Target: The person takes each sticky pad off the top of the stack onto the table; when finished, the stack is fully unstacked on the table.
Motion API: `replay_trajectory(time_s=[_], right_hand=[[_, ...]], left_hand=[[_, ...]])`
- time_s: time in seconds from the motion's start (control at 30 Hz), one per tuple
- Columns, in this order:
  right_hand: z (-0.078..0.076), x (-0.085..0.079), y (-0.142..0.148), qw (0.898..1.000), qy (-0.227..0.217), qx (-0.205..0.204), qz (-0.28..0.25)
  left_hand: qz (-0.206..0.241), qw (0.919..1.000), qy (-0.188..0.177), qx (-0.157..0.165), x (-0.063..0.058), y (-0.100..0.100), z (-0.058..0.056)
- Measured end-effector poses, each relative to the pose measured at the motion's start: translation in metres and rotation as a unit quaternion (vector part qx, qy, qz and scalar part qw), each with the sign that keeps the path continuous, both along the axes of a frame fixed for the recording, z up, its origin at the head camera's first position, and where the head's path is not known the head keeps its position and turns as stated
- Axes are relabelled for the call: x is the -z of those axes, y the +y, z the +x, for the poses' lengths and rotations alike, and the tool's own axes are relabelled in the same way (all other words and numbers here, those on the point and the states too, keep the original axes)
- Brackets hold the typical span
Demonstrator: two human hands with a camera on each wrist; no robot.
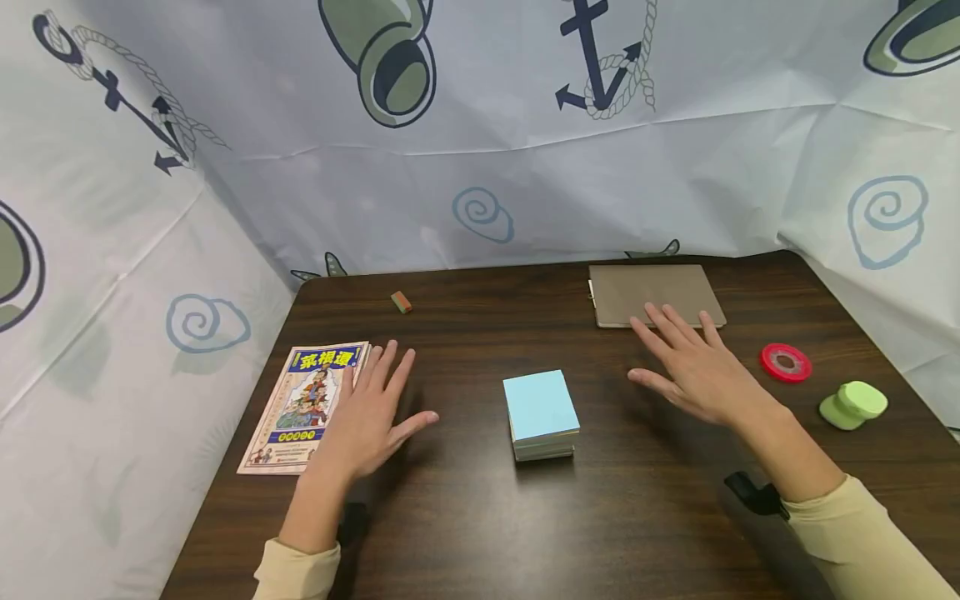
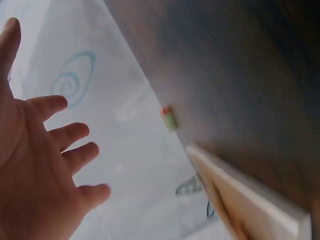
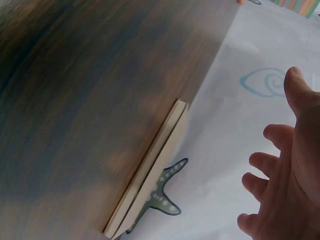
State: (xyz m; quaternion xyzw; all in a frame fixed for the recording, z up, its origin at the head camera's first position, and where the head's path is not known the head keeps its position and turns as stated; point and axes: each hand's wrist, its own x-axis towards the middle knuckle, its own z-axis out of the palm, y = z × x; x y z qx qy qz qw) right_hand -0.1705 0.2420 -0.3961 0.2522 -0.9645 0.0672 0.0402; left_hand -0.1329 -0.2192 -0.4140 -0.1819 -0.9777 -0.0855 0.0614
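My left hand (image 1: 363, 421) hovers with spread, straight fingers over the right edge of an illustrated book (image 1: 277, 433), covering part of its cover. In the left wrist view the same hand (image 2: 42, 160) holds nothing, and the book (image 2: 255, 192) shows its thick edge. On the other side, my right hand (image 1: 697, 375) is spread above the table, its fingertips overlapping the near edge of a grey-brown notebook (image 1: 652, 292). The right wrist view shows that palm (image 3: 287, 180) bare beside the notebook's edge (image 3: 150, 167). Between both hands stands a square stack of light blue paper (image 1: 542, 406).
A small orange and green block (image 1: 401, 302), perhaps an eraser, lies near the back left of the dark wooden table (image 1: 465, 533). At right are a red ring-shaped tape roll (image 1: 772, 363) and a light green lidded container (image 1: 853, 405). Patterned white cloth (image 1: 525, 183) hangs behind.
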Motion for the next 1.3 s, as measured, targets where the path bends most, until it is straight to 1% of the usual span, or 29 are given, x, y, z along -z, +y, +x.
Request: replay_trajectory(time_s=[0.07,0.13,0.2,0.27,0.33,0.37,0.43,0.47,0.57,0.63,0.7,0.77,0.83,0.93,1.0,1.13,1.23,1.3], right_hand=[[0.001,-0.003,-0.001,1.000,0.001,-0.005,-0.009],[0.003,-0.006,-0.005,1.000,-0.002,-0.013,-0.027],[0.006,-0.009,-0.012,0.998,-0.003,-0.031,-0.056],[0.009,-0.011,-0.022,0.994,-0.011,-0.057,-0.089],[0.014,-0.014,-0.035,0.988,-0.019,-0.092,-0.123],[0.016,-0.016,-0.042,0.984,-0.025,-0.112,-0.138],[0.020,-0.019,-0.055,0.975,-0.038,-0.151,-0.161],[0.023,-0.020,-0.062,0.970,-0.045,-0.168,-0.168],[0.028,-0.023,-0.081,0.960,-0.068,-0.211,-0.172],[0.030,-0.024,-0.092,0.956,-0.078,-0.231,-0.164],[0.031,-0.024,-0.101,0.953,-0.083,-0.244,-0.158],[0.031,-0.024,-0.108,0.952,-0.081,-0.252,-0.151],[0.031,-0.024,-0.113,0.952,-0.079,-0.258,-0.145],[0.031,-0.023,-0.118,0.952,-0.082,-0.258,-0.141],[0.031,-0.023,-0.120,0.954,-0.085,-0.252,-0.140],[0.029,-0.026,-0.123,0.956,-0.090,-0.242,-0.138],[0.027,-0.028,-0.125,0.956,-0.091,-0.243,-0.133],[0.026,-0.029,-0.126,0.957,-0.090,-0.244,-0.129]], left_hand=[[0.041,0.9984,-0.029,0.027,0.001,0.007,0.002],[0.089,0.9929,-0.057,0.055,0.003,0.015,0.004],[0.142,0.9818,-0.100,0.078,0.004,0.024,0.007],[0.189,0.9678,-0.140,0.091,0.007,0.034,0.009],[0.228,0.9522,-0.183,0.089,0.009,0.045,0.011],[0.243,0.9455,-0.198,0.090,0.010,0.051,0.012],[0.263,0.9359,-0.216,0.092,0.012,0.063,0.013],[0.270,0.9322,-0.222,0.094,0.013,0.069,0.013],[0.282,0.9261,-0.230,0.101,0.016,0.087,0.013],[0.290,0.9226,-0.233,0.103,0.018,0.097,0.013],[0.303,0.9199,-0.227,0.103,0.021,0.105,0.012],[0.331,0.9122,-0.216,0.106,0.021,0.111,0.011],[0.364,0.8998,-0.213,0.113,0.022,0.115,0.010],[0.397,0.8836,-0.216,0.121,0.023,0.118,0.008],[0.403,0.8796,-0.221,0.122,0.024,0.118,0.007],[0.401,0.8837,-0.214,0.112,0.023,0.118,0.006],[0.393,0.8883,-0.213,0.105,0.023,0.117,0.006],[0.391,0.8889,-0.213,0.105,0.024,0.116,0.006]])
